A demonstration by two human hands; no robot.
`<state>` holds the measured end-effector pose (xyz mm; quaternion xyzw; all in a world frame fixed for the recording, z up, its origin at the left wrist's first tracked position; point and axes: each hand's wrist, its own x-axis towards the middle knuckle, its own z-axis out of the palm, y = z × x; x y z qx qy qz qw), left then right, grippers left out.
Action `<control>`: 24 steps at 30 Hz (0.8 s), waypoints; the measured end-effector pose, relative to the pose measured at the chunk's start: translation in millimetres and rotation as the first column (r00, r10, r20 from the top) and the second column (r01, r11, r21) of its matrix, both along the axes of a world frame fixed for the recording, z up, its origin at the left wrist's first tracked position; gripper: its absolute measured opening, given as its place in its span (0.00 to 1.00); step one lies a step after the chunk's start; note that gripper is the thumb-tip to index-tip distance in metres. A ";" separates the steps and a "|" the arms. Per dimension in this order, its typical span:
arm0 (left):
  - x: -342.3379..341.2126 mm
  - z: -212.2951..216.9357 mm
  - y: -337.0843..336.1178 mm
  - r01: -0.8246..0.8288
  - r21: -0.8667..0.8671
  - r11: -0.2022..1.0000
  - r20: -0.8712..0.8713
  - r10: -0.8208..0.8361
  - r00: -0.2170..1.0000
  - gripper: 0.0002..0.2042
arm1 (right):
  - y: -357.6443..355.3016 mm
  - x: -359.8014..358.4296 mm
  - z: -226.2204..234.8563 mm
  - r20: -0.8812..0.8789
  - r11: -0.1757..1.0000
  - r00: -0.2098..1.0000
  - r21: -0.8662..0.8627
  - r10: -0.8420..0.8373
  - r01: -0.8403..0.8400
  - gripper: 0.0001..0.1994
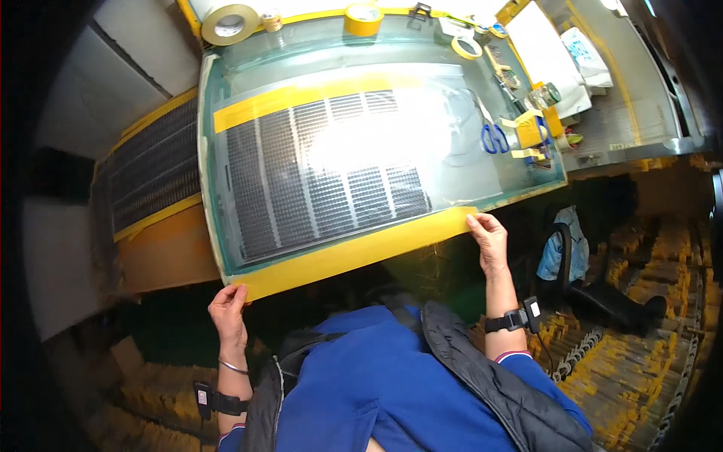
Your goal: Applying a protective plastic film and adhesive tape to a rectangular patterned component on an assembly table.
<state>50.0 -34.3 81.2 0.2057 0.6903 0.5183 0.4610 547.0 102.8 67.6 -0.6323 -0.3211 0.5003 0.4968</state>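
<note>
A long strip of yellow tape (361, 252) stretches along the near edge of the glass-topped table (215, 188). Its left end is pinched between the thumb and fingers of my left hand (228, 313), and my right hand (491, 239) grips its right end. Just beyond the strip lies a flat sheet (282, 173) with a dark grid pattern split into several columns, under what looks like clear film. Another yellow strip (263, 102) runs along that sheet's far edge. Bright glare hides the sheet's middle and right part.
Blue-handled scissors (493, 138) lie right of the sheet, near a yellow box (532, 132). Tape rolls stand at the back: a large tan roll (230, 25), a yellow roll (363, 19). A similar dark-patterned sheet (158, 166) is at left; a black chair (610, 301) at right.
</note>
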 end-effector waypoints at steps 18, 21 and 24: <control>11.7 14.2 27.3 -0.219 -0.193 0.957 -0.617 0.055 0.785 0.10 | 20.4 -1.0 6.7 0.169 0.998 0.984 0.034 0.055 -0.061 0.22; 8.5 10.5 32.4 -0.220 -0.226 0.949 -0.565 0.056 0.823 0.11 | 23.3 -3.5 5.3 0.184 0.997 0.981 0.040 0.063 -0.072 0.22; 2.4 -0.2 32.9 -0.208 -0.251 0.945 -0.544 0.041 0.838 0.11 | 26.7 -12.4 8.7 0.209 0.998 0.977 0.040 0.033 -0.042 0.22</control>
